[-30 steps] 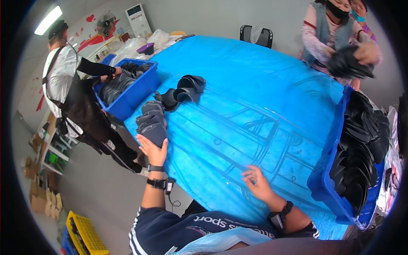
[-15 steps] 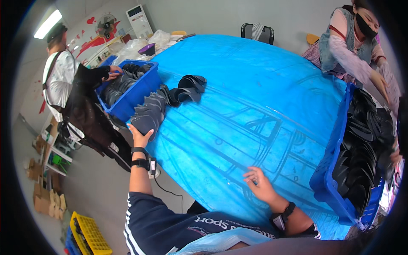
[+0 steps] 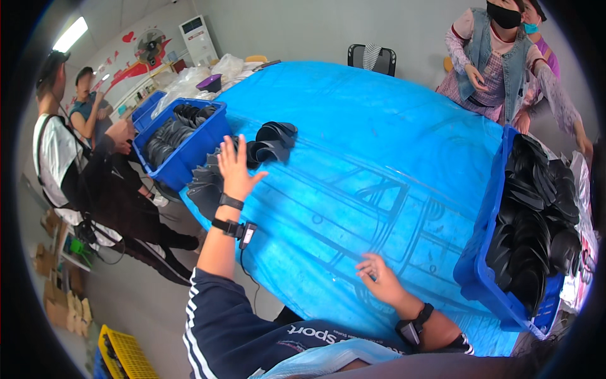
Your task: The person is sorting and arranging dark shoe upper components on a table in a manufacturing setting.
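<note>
My left hand (image 3: 237, 169) is open with fingers spread, reaching over a row of black curved pieces (image 3: 205, 187) shaped like cap brims, on the left edge of the blue-covered table (image 3: 341, 132). It hides part of the row, and whether it touches any piece I cannot tell. Just beyond it, a further bunch of the black pieces (image 3: 276, 140) stands on its edges. Off to the right, my right hand (image 3: 382, 281) hovers low over the table cover, fingers loosely bent and apart, holding nothing.
A blue crate (image 3: 183, 165) of black pieces stands beyond the row at left; a larger blue crate (image 3: 478, 268) of them stands at right. People stand at left and far right. A purple bowl (image 3: 209, 83) and clear plastic bags (image 3: 183, 88) lie at the back left.
My left hand has let go of the near end of the row and moved up and right, opening its fingers. At right, a co-worker has straightened up; another person shows behind.
</note>
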